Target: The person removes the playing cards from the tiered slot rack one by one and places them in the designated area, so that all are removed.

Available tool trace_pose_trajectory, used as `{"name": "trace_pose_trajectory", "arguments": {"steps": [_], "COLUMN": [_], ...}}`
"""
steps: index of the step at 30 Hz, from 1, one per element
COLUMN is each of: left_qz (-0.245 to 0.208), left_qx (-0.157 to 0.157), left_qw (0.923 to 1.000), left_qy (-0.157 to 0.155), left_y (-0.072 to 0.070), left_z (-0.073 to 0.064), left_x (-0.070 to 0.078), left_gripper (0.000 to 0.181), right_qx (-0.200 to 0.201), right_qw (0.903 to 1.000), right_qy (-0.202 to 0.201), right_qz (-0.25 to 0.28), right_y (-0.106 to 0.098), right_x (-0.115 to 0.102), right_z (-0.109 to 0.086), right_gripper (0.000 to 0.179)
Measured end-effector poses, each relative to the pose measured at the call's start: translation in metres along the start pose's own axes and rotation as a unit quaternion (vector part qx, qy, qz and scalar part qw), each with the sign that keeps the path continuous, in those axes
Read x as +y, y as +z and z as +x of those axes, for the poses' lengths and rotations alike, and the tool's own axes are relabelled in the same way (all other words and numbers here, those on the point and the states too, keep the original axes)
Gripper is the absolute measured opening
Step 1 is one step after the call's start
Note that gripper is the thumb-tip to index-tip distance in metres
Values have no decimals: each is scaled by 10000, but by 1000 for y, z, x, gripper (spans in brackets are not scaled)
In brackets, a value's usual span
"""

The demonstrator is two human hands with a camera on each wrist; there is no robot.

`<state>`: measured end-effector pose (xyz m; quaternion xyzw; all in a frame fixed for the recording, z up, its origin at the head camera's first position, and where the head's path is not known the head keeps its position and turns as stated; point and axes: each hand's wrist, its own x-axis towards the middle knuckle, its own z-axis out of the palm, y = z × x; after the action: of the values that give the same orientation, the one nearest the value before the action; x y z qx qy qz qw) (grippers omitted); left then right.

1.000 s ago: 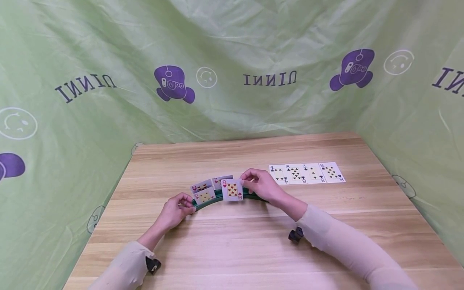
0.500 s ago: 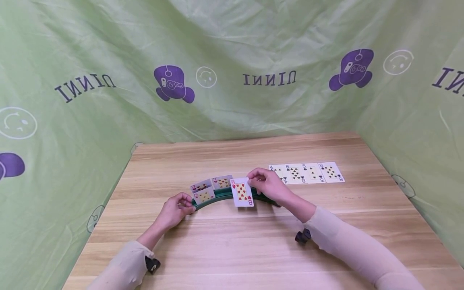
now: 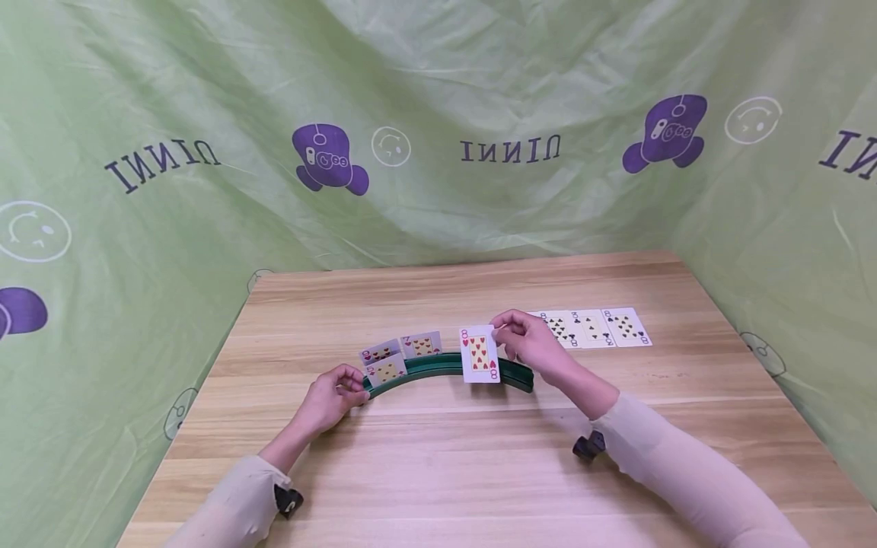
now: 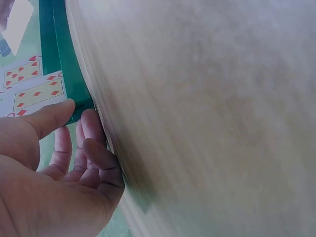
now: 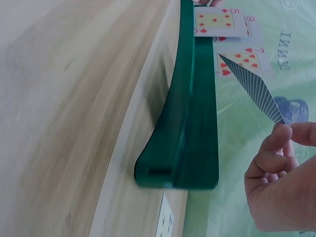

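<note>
Thumb and fingers of my left hand [image 3: 332, 397] pinch the left end of a curved green playing card holder [image 4: 74, 79] on the table. In its left part stand the five of diamonds [image 3: 387, 371] in front, a nine [image 3: 371, 355] partly covered behind it, and the seven of hearts [image 3: 422, 345]. My right hand [image 3: 529, 344] pinches the eight of hearts [image 3: 479, 355] by its upper right side, face toward the head camera. That card overlaps the holder's right half in the head view. From the right wrist view, its striped back [image 5: 254, 91] shows, tilted above the holder.
A row of black-suited cards lies face up at the back right of the wooden table [image 3: 438, 472], among them a three [image 3: 591, 329] and an eight [image 3: 626, 327]. My right hand covers the row's left end. A green printed cloth [image 3: 425, 213] hangs behind.
My right hand has moved right along the holder with the eight of hearts, uncovering the holder's right end and covering the leftmost card of the row. My left hand has stayed in place.
</note>
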<state>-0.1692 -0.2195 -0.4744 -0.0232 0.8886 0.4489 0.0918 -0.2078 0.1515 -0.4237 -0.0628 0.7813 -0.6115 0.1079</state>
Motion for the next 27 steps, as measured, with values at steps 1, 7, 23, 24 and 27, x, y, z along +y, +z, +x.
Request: {"name": "trace_pose_trajectory", "arguments": {"steps": [1,7,23,24,27], "left_qz": [-1,-33,-89,-87,-95], "left_qx": [5,-12,-10,-14,-16], "left_qw": [10000,10000,10000,10000,9999], "left_qy": [1,9,13,19,41], "left_y": [0,0,-1,-1,-1], "left_z": [0,0,-1,-1,0], "left_x": [0,-1,0,0,0], "left_gripper": [24,24,24,24,24], "right_qx": [25,172,721,745,813], "right_qw": [10000,9997,9951,9949,9944], "right_qy": [29,180,615,610,595], "right_qz": [15,-16,-286,-286,-306], "right_y": [-2,-16,-58,-60,-66], "right_x": [0,5,16,16,19], "right_z": [0,-1,-14,-15,-16], "right_gripper": [22,24,30,30,30]}}
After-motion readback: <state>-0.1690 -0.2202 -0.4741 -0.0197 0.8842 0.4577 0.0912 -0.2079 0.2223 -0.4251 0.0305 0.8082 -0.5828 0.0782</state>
